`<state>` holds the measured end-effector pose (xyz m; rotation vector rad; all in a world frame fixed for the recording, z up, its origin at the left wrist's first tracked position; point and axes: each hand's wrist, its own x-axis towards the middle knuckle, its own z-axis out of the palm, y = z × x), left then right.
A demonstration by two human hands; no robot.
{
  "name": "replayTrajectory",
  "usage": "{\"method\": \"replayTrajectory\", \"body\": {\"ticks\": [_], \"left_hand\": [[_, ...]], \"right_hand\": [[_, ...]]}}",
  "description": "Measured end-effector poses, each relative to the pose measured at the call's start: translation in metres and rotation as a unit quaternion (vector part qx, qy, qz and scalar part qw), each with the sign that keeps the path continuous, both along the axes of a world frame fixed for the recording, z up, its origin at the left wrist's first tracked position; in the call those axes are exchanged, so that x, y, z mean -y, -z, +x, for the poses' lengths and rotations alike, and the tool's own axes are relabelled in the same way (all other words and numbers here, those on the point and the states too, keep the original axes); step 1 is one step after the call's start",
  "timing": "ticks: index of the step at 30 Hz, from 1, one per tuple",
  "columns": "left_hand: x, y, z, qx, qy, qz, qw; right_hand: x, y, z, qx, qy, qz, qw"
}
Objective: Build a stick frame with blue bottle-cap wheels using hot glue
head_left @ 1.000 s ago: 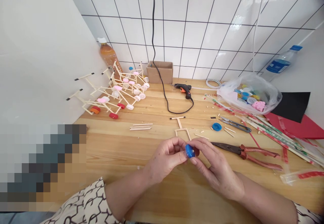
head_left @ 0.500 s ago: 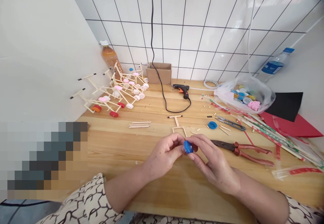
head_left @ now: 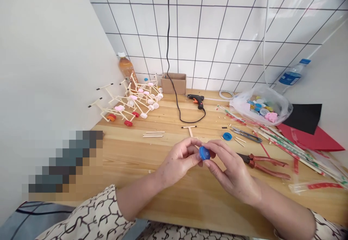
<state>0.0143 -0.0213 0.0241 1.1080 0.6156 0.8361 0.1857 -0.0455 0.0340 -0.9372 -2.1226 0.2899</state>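
Observation:
A blue bottle cap (head_left: 204, 153) is held between my two hands above the front of the table. My left hand (head_left: 179, 162) pinches its left side with thumb and fingers. From the right, the fingers and thumb of my right hand (head_left: 231, 169) close on the cap too. Just beyond the hands lies a small frame of wooden sticks (head_left: 190, 132) with a dark-tipped crossbar; my fingers hide its near part. Another blue cap (head_left: 227, 136) rests on the table to the right, close to some short stick pieces (head_left: 239, 141).
Red-handled pliers (head_left: 268, 164) and thread snips (head_left: 246, 134) lie at right, by wrapped sticks (head_left: 288, 146) and a bag of caps (head_left: 261, 106). Behind are a glue gun (head_left: 196, 100) and a cardboard box (head_left: 174, 83). Several stick models with cap wheels (head_left: 128, 123) stand at left, near loose sticks (head_left: 153, 134).
The blue cap has turned so more of its flat face shows. Both hands keep hold of it, and the camera view has shifted slightly.

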Motion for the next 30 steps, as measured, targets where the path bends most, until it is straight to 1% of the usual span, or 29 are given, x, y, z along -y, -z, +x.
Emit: {"method": "replayTrajectory", "body": {"ticks": [6,10,13,17,20,25,30], "left_hand": [[-0.005,-0.008,0.002,-0.006,-0.005,0.001,1.0],[-0.01,-0.009,0.003,0.006,-0.013,0.008,1.0],[-0.014,-0.005,0.005,0.03,-0.02,0.0,0.999],[-0.018,0.001,0.004,0.046,-0.025,-0.021,0.998],[-0.021,0.004,0.002,0.046,-0.018,-0.029,0.998],[-0.024,0.006,0.0,0.046,-0.015,-0.041,0.998],[-0.025,0.009,0.0,0.028,-0.022,-0.05,0.998]], "right_hand": [[-0.005,-0.013,0.003,0.01,0.006,0.008,1.0],[-0.008,-0.017,0.003,0.006,0.007,0.015,1.0],[-0.012,-0.015,0.002,0.008,0.01,0.006,1.0],[-0.018,-0.011,0.001,0.008,-0.005,-0.017,1.0],[-0.022,-0.006,0.002,0.014,-0.013,-0.039,0.999],[-0.027,0.002,0.002,0.023,-0.015,-0.052,0.998],[-0.029,0.004,0.002,0.012,-0.015,-0.055,0.998]]}}
